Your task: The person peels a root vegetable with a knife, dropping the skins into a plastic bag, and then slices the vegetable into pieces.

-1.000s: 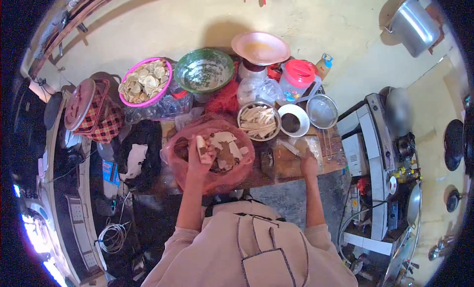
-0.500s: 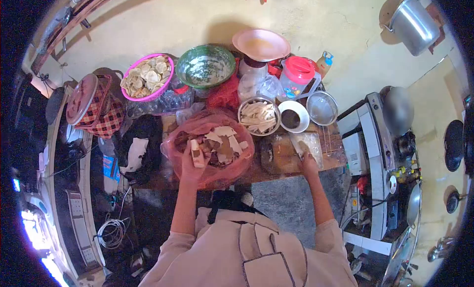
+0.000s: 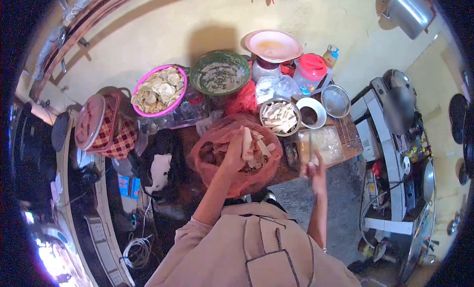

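Observation:
Over the red plastic bag at the table's front, my left hand is closed on a pale, peeled-looking piece. More pale pieces and brown scraps lie in the bag beside it. My right hand is closed round a knife, its blade pointing away from me, by the near edge of a pale board. Behind the bag and board stands a metal bowl of cut pale strips. A white bowl with dark contents is right of it.
A pink basket of round slices, a green basin and a pink basin stand at the back. Near them are a red-lidded jug and a strainer. A checked basket is at left.
The view has shifted, moving the table's things rightward in the picture. My left hand has moved right across the bag with the pale piece. My right hand and the knife have drawn back toward the board's near edge.

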`<state>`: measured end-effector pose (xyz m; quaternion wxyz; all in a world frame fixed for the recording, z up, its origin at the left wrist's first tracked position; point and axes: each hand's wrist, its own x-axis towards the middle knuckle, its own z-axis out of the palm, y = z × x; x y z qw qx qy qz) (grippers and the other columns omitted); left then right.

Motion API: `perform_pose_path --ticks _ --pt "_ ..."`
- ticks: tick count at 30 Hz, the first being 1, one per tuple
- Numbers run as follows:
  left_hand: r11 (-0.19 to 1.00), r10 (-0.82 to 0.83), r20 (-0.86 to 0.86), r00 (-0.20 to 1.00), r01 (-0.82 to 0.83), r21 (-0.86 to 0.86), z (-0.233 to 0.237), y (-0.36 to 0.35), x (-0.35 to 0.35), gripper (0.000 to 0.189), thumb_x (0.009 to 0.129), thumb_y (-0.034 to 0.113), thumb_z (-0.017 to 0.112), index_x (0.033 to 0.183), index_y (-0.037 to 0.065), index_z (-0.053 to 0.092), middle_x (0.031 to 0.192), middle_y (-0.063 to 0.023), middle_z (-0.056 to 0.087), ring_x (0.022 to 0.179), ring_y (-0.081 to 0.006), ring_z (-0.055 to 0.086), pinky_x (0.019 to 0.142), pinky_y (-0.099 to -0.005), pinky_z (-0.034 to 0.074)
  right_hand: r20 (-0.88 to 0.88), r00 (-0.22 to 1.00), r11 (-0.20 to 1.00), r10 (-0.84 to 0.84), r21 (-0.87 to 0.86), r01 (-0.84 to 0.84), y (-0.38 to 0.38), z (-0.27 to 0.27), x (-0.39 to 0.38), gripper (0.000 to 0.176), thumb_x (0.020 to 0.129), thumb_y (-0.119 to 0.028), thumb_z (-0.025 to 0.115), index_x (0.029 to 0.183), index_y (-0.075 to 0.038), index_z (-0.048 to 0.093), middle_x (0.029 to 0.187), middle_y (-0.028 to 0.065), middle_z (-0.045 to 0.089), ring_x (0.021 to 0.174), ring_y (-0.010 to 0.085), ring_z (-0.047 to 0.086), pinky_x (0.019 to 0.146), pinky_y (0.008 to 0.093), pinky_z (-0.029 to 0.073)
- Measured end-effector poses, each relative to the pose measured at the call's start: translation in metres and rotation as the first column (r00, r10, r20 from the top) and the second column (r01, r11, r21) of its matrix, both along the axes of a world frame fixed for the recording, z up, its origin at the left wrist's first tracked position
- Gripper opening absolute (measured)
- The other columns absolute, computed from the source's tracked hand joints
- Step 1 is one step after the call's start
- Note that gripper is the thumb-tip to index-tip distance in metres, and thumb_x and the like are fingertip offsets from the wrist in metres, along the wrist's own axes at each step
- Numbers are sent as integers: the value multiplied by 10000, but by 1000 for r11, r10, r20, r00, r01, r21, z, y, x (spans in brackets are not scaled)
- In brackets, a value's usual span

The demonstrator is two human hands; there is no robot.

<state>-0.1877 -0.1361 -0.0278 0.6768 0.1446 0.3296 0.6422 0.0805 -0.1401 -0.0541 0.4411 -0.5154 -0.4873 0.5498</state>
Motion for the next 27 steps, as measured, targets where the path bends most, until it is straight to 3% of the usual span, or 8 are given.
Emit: perform_pose_path --ticks 2,5,9,12,14,15,20,27 --pt "997 -77 -50 996 79 25 1 5 -6 329 890 404 379 906 83 450 664 -39 510 508 -136 499 410 -256 410 24 999 993 43 111 -45 -5 3 -37 477 888 -287 436 1313 -141 277 701 -6 484 554 65 431 478 190 338" --pt "992 114 -171 979 -123 -40 -3 17 -1 282 896 384 381 936 108 427 676 -48 511 515 -134 498 397 -261 398 -45 993 987 108 125 -101 -13 12 -74 491 880 -284 444 1315 -124 282 838 29 525 674 116 498 580 224 400" --pt "978 92 -27 995 -86 192 4 25 1 264 901 373 372 964 118 403 707 -54 511 543 -131 505 432 -260 419 218 972 886 88 430 -176 -21 43 -113 458 866 -208 434 1298 -106 320 1234 144 437 1111 256 444 911 330 346" --pt "964 132 142 981 -161 212 5 27 6 283 906 380 348 979 111 397 721 -60 513 574 -134 515 468 -256 432 392 917 870 70 425 -248 -29 63 -132 469 855 -259 449 1280 -89 345 1258 165 416 1159 321 403 956 360 308" --pt "924 65 214 975 -139 355 7 23 2 302 907 391 334 990 106 393 720 -57 512 603 -133 520 498 -254 439 453 891 914 40 343 -215 -32 66 -142 485 832 -344 475 1269 -156 378 1159 147 502 1056 335 484 858 388 402" --pt "943 130 208 969 -186 277 9 23 2 360 899 427 325 987 89 412 695 -58 457 556 -156 470 498 -276 429 536 843 943 41 257 -210 -35 76 -146 483 824 -354 485 1263 -176 389 1130 140 524 1025 333 505 826 395 423" --pt "860 290 141 946 -323 395 27 16 5 364 895 438 325 979 91 399 712 -58 450 577 -155 472 513 -273 427 696 680 838 -231 497 -225 -34 62 -155 448 799 -363 514 1223 -233 452 1004 131 590 858 317 581 719 403 473" --pt "838 356 117 927 -372 400 30 10 5 364 892 441 329 983 94 393 753 -55 444 637 -144 473 571 -261 431 591 762 748 -266 625 -224 -28 66 -159 381 804 -246 526 1178 -178 507 877 159 613 676 298 612 574 354 474"
